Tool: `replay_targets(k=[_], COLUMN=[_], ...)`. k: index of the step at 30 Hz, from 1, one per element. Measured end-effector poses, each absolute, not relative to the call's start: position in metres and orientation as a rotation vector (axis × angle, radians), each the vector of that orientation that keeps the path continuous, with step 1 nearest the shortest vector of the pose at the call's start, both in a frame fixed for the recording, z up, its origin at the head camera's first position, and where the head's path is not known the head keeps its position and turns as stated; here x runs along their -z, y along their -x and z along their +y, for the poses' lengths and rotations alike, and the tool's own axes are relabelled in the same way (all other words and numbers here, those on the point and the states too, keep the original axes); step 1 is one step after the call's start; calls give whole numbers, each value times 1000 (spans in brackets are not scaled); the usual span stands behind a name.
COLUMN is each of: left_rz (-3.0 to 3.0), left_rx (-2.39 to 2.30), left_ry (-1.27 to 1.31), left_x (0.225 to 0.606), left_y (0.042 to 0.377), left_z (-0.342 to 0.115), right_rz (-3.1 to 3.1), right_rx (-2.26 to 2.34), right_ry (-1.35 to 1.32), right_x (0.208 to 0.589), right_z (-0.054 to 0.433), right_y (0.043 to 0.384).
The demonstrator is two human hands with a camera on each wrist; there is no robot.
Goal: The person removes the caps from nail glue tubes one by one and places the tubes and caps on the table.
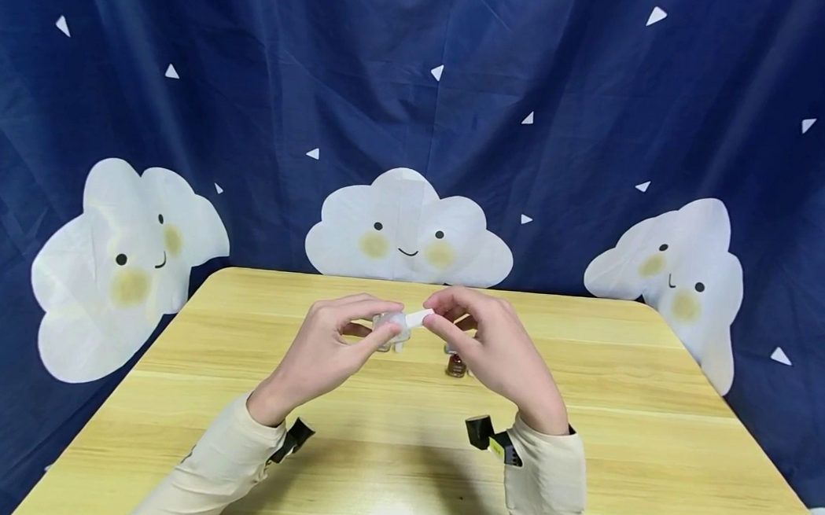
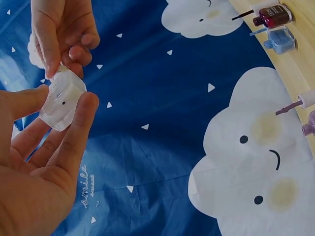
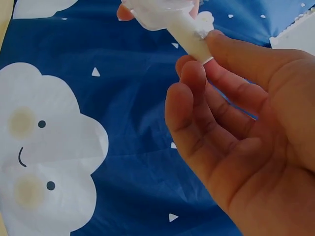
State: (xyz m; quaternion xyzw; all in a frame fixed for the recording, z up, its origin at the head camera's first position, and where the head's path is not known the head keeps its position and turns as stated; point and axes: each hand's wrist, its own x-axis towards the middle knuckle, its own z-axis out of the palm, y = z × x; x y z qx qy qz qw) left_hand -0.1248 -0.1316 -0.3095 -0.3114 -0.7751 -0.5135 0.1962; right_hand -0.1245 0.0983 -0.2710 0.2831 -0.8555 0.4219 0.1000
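Observation:
Above the table, my left hand (image 1: 329, 339) holds a clear nail polish bottle (image 2: 61, 108) between thumb and fingers. My right hand (image 1: 495, 345) pinches the bottle's white cap (image 3: 191, 38) between thumb and fingertips. The cap stands at the bottle's neck; whether it is screwed tight I cannot tell. In the left wrist view, a dark red nail polish bottle (image 2: 273, 16) and a light blue one (image 2: 281, 41) are on the table without caps. A mauve bottle (image 2: 309, 124) is partly cut off by the frame edge.
Brush caps lie by the bottles: one with a dark brush (image 2: 242, 15) and one with a mauve brush (image 2: 290, 106). The wooden table (image 1: 655, 461) ends at a blue curtain (image 1: 421, 116) printed with clouds.

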Motion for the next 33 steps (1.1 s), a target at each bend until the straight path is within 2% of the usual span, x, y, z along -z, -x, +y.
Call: replay_targets(k=[33], left_rz=[-2155], left_rx=[1433], left_ry=[886], left_x=[310], left_y=[124], left_z=[-131], right_rz=[-2536], right_rx=[-1244], right_ry=[-821], right_x=[273], right_z=[99], right_y=[126])
